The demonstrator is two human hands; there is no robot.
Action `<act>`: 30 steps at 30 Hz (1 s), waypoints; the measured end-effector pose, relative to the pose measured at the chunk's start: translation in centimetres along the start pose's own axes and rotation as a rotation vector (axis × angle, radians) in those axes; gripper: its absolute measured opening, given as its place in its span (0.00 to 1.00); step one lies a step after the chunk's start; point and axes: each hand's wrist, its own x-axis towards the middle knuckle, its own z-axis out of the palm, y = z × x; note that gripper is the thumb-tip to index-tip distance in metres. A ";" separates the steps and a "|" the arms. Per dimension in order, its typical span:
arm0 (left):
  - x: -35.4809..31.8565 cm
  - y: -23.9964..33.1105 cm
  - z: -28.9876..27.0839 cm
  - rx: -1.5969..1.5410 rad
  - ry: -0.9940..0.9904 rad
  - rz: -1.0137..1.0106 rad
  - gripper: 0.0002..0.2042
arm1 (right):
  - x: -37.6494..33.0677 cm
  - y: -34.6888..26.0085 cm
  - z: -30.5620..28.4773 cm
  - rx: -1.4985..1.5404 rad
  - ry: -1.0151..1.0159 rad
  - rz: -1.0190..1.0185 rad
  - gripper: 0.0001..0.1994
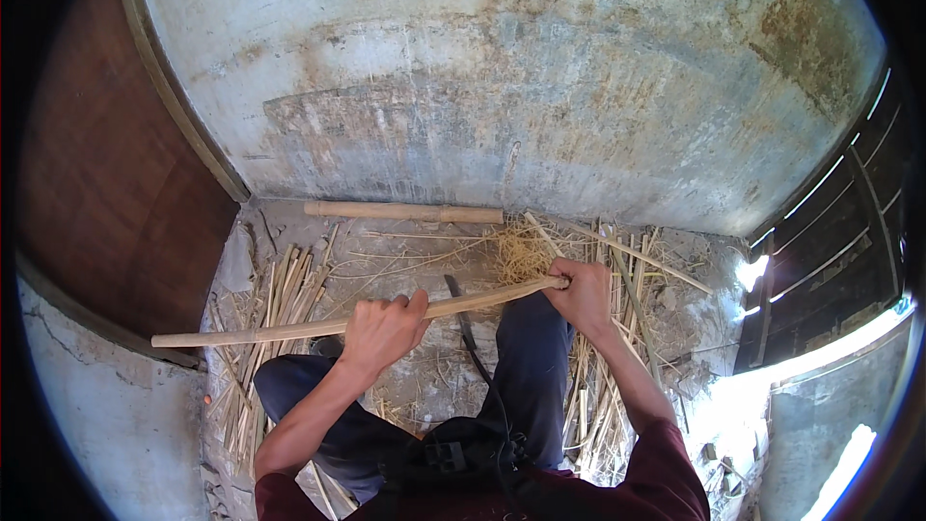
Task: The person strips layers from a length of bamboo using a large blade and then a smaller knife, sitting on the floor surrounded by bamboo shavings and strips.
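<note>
A long pale bamboo strip (289,330) lies across my lap, running from the left side to my right hand and bending slightly upward there. My left hand (384,330) is closed round it near the middle, knuckles up. At its right end my right hand (582,293) grips the tip, fingers wrapped round it. Beneath the strip, between my knees, a dark narrow blade-like tool (465,326) rests on the floor; the strip hides part of it. A tangle of fine bamboo shavings (521,259) sits just beyond my right hand.
Split bamboo strips (287,287) are piled on the left, with more strips (586,400) on the right. A thick bamboo pole (405,211) lies along the stained wall (502,77). A brown door panel (121,154) stands left, dark slatted boards (830,260) right.
</note>
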 end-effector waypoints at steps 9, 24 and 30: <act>-0.3 2.0 0.6 -0.098 -0.072 -0.196 0.13 | 1.2 -2.2 -0.5 -0.296 0.092 0.032 0.07; 0.9 3.2 2.5 0.119 0.025 -0.264 0.08 | 0.9 -6.7 0.4 -0.056 -0.031 0.015 0.24; 1.0 2.6 0.8 -0.056 -0.022 -0.292 0.13 | 3.2 -5.8 -0.3 0.022 0.036 0.042 0.15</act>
